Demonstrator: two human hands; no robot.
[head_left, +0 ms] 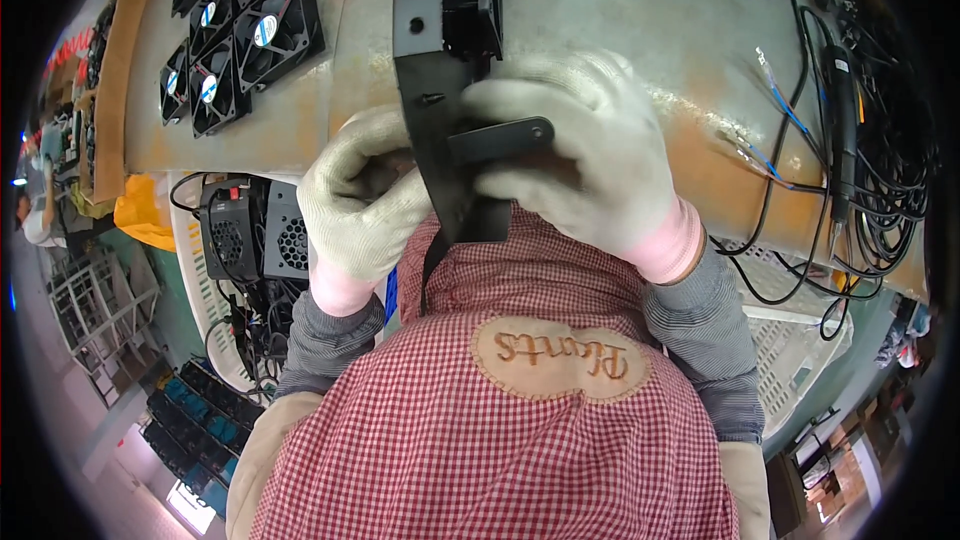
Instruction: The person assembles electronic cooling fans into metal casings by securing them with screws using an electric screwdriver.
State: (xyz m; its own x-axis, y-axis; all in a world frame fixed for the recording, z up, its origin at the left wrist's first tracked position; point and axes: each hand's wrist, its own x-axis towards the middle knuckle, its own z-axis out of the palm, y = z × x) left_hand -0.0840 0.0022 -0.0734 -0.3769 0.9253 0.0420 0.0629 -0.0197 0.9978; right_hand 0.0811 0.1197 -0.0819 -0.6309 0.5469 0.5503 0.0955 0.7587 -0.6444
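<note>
A long black sheet-metal housing [432, 125] stands tilted between my two hands at the table's near edge. A dark boxy part [467, 0] sits on its far end. My left hand [365, 195], in a white knit glove, is closed with thumb and fingertips against the housing's left side. On the other side my right hand [590, 145], gloved the same way, has its fingers curled in at the housing. A flat black bracket [505, 138] with a hole near its rounded tip sticks out between the right thumb and fingers. The right fingertips are partly hidden.
Several black cooling fans [265, 30] with red wires lie at the back left. Coiled black cables [885, 200] with bare wire ends cover the table's right side. Left below the table, a white basket [195, 275] holds black boxes with vents. Another white basket [795, 340] is below right.
</note>
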